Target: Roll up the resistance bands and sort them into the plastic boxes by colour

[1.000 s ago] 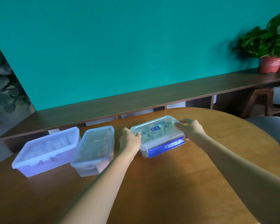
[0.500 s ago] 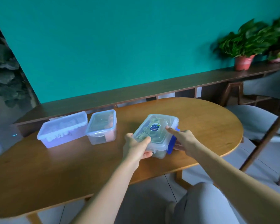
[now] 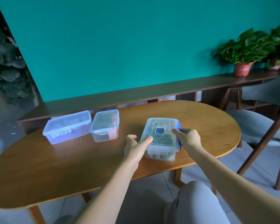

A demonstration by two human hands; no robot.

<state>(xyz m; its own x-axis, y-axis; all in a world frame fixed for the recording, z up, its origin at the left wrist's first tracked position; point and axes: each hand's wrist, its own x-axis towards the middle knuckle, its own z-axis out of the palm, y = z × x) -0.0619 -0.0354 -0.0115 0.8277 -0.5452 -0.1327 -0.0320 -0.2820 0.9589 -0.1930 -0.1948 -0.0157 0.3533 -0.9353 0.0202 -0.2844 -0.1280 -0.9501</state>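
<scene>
left hand (image 3: pixel 134 143) and right hand (image 3: pixel 187 137) are grasping a lidded clear box (image 3: pixel 160 139) with blue clips from either side, thumbs lying on its lid; green rolled bands (image 3: pixel 164 137) are showing inside. the box is sitting near the desk's (image 3: pixel 71 167) front edge. further left, well apart, a smaller clear box (image 3: pixel 105 125) and a lilac box (image 3: pixel 68 126) are standing just beside each other, lids on. a chair (image 3: pixel 255 126) is standing at right. potted plants (image 3: pixel 242 52) are resting on a long shelf (image 3: pixel 152 92) under a teal wall (image 3: pixel 128 42).
</scene>
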